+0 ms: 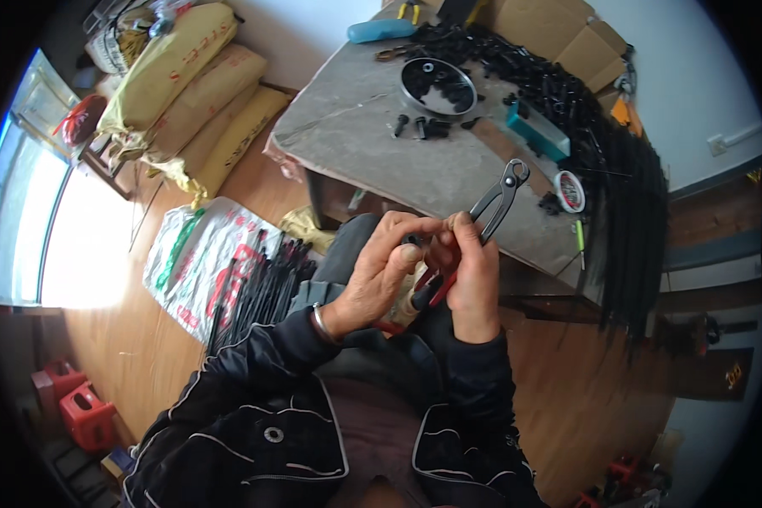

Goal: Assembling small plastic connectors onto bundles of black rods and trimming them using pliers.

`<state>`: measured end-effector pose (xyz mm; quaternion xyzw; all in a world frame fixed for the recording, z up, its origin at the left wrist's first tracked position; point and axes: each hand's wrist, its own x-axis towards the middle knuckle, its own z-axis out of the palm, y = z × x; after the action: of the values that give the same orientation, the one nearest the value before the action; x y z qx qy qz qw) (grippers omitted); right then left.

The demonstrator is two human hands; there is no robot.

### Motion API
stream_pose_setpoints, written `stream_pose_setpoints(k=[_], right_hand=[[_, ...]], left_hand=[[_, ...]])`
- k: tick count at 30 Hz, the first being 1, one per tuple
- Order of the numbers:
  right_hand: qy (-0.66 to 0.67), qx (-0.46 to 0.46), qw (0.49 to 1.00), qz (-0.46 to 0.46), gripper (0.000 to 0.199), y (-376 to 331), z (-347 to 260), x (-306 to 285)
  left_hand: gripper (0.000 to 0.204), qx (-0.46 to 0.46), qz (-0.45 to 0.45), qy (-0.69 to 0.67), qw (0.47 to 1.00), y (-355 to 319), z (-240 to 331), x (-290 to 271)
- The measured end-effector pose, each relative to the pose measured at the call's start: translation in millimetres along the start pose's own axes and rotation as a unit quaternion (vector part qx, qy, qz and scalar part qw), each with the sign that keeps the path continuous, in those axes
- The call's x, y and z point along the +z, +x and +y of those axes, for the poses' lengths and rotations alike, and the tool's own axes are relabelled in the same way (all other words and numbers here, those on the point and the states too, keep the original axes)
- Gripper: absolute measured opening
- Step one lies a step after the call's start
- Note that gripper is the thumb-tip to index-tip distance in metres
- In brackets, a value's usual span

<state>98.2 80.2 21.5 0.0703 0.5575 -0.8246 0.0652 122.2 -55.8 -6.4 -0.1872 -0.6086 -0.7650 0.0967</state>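
Workroom with a wood-toned floor (102, 339), stacked sacks (173, 76) by the wall; a worn grey table (347, 110) stands ahead of the seated person. On it: a round dish (409, 93) of small dark parts, a few loose black pieces (421, 127) outside it, a teal box (537, 131), and a mass of black rods (635, 212) draped over the far right side. Hands are above the lap, just short of the table edge. Right hand (472, 284) is clenched round a pair of pincers (504, 199), dark head pointing up over the tabletop, red handle low in the palm. Left hand (379, 271) grasps a small black piece (411, 240) between thumb and curled forefinger, near the right thumb. Risk, as I judge it: the piece is small and the pinch slight, so a twist could drop it into the lap. The fingers crowd the pincers too; a careless squeeze might nip skin between the handles.
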Motion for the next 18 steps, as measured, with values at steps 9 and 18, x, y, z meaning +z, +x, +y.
stream_pose_setpoints(k=[9,18], right_hand=[[-0.103,-0.111,0.986,0.063,0.023,-4.8,30.8,38.0],[-0.329,-0.349,0.876,0.042,0.016,4.4,46.3,41.9]], left_hand=[[0.053,-0.020,0.024,0.004,1.000,-23.6,-0.1,-11.2],[0.055,-0.045,0.039,-0.058,0.997,-27.9,1.0,-25.0]])
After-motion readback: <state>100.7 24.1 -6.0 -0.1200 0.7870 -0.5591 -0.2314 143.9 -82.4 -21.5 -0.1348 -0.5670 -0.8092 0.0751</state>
